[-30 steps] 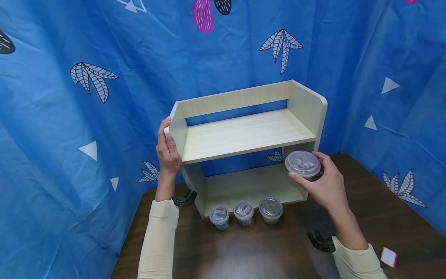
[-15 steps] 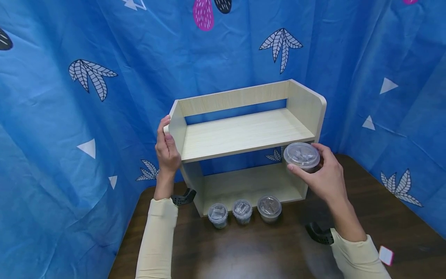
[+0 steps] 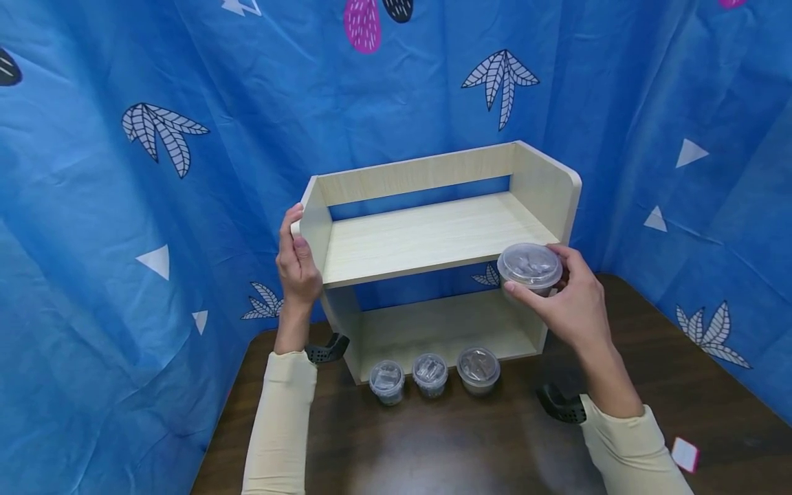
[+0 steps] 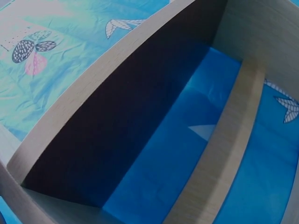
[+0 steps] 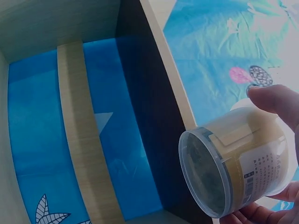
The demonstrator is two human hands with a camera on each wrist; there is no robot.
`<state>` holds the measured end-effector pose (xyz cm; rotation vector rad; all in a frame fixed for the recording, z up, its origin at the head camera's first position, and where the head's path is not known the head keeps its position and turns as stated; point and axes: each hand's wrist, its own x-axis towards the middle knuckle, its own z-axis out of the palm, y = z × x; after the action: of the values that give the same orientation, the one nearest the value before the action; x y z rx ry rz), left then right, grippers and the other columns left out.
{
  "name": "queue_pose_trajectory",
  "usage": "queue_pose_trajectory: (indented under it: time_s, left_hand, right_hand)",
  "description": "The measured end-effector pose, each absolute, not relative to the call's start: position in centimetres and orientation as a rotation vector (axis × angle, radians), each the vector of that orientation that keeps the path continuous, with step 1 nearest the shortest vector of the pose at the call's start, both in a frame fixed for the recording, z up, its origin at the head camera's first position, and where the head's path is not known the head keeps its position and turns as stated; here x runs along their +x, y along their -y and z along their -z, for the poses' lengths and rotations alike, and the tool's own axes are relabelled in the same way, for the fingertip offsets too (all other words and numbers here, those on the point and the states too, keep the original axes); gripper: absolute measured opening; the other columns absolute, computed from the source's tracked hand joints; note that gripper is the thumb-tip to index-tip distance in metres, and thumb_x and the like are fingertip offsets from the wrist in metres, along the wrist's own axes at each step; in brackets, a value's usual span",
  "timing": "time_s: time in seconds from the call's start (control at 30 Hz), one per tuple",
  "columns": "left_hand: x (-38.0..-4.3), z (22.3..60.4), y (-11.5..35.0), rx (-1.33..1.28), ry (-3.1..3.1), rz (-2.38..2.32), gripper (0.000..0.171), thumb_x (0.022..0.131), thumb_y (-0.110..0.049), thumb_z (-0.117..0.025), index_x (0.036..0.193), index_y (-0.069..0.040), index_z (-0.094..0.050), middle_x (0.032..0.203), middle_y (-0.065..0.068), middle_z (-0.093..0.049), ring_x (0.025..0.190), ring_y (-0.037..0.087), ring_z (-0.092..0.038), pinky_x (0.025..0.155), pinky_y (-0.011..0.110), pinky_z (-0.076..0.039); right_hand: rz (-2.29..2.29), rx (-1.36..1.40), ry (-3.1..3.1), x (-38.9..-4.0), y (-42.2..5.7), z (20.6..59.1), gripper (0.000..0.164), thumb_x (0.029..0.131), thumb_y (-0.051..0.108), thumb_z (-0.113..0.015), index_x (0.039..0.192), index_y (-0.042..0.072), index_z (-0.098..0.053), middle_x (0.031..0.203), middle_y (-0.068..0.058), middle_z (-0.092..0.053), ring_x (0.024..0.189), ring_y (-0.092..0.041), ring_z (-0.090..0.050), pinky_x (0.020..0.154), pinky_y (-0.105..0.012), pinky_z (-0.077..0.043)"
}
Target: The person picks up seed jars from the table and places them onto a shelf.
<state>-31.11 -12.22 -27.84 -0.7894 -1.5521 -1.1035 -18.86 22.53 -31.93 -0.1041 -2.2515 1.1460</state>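
My right hand [image 3: 574, 302] grips a round clear plastic tub [image 3: 530, 265] with a lid, thumb on one side and fingers on the other. It hangs in front of the shelf's upper board, near the right side panel. In the right wrist view the tub [image 5: 233, 158] shows a printed label with a barcode and a see-through base. My left hand [image 3: 300, 268] holds the left side panel of the pale wooden two-tier shelf [image 3: 433, 237], at its front edge. The left wrist view shows the shelf's underside and back rail [image 4: 219, 154], with no hand in it.
Three lidded tubs, a left one [image 3: 386, 382], a middle one [image 3: 430, 375] and a larger right one [image 3: 478, 370], stand in a row before the shelf on the dark table [image 3: 433, 454]. A small white-and-pink square [image 3: 685, 454] lies at the right. Blue curtain [image 3: 247, 82] hangs behind.
My right hand has raised the tub and shifted it slightly left, from beside the lower compartment to the upper board's front edge. The left hand keeps its hold on the shelf.
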Motion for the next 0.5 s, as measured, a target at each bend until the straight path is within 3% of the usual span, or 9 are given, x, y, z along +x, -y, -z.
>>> queue_pose_trajectory:
  time_s: [0.5]
  left_hand:
    - [-31.3,27.9,12.3,-0.799,1.539,1.112,0.037,0.09,0.017,-0.037,0.127,0.017,-0.043,0.132,0.035,-0.051,0.122,0.047,-0.053,0.097,0.055,-0.046]
  right_hand:
    - [-1.134,-0.087,2.264,-19.0,-22.8,30.1,0.092,0.078,0.039,-0.082,0.149,0.005,-0.035,0.14,-0.025,-0.047,0.12,-0.045,-0.051,0.094,-0.061,-0.046]
